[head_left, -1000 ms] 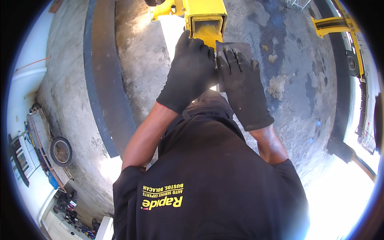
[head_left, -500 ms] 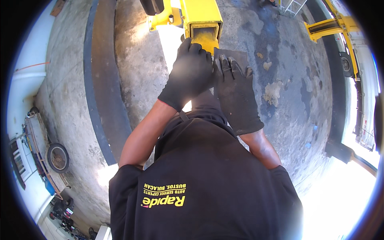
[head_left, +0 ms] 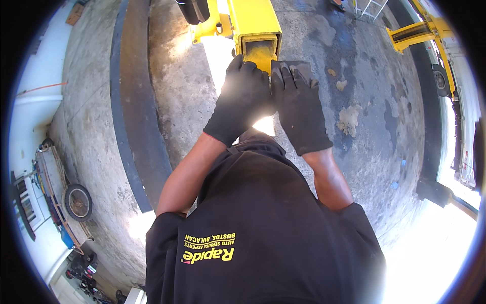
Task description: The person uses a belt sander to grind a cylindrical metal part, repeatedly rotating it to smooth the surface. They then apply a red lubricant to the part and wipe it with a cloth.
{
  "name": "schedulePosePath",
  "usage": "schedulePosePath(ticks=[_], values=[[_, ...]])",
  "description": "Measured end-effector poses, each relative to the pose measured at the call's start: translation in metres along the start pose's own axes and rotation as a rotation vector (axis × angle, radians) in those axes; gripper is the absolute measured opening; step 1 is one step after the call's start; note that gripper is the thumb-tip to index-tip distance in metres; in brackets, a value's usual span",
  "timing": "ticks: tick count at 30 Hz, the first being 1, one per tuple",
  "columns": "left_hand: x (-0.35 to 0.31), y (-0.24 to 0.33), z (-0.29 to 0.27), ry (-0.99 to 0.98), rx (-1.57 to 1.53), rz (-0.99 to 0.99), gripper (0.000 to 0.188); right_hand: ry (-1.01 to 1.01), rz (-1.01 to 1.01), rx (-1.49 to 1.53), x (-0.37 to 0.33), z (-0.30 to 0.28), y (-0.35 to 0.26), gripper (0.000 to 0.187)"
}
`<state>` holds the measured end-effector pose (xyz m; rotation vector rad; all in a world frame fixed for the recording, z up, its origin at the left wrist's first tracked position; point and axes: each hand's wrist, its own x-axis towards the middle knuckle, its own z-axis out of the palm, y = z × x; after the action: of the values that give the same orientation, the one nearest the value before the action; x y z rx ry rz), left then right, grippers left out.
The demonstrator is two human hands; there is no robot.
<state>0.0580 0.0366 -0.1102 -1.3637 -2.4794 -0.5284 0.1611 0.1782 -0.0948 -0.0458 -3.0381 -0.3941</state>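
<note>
- Nearest, dark shirt (head_left: pixel 288 223) with yellow print.
- Black-gloved left hand (head_left: pixel 243 93) at the near end of a hollow yellow beam (head_left: pixel 253 17); fingers curled, inner side hidden, any clamping impossible to tell.
- Black-gloved right hand (head_left: pixel 301 109), just beside the left; fingers extended over a dark flat panel (head_left: pixel 302 65), pressing or clamped impossible to tell.
- Panel partly covered by that hand, just right of the beam's end.
- Beyond, stained concrete floor (head_left: pixel 182 91) with long dark strip (head_left: pixel 136 91) at left.
- Far right, yellow metal arm (head_left: pixel 415 34).
</note>
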Motion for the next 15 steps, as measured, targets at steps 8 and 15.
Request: schedulePosePath(ticks=[8, 15], values=[[-0.003, -0.007, 0.007, 0.049, 0.039, 0.036, 0.023, -0.006, -0.027, -0.084, -0.019, -0.009, -0.01, 0.054], [-0.005, -0.009, 0.01, 0.081, 0.008, 0.045, 0.024, -0.038, -0.092, 0.145, 0.027, 0.013, 0.02, 0.055]])
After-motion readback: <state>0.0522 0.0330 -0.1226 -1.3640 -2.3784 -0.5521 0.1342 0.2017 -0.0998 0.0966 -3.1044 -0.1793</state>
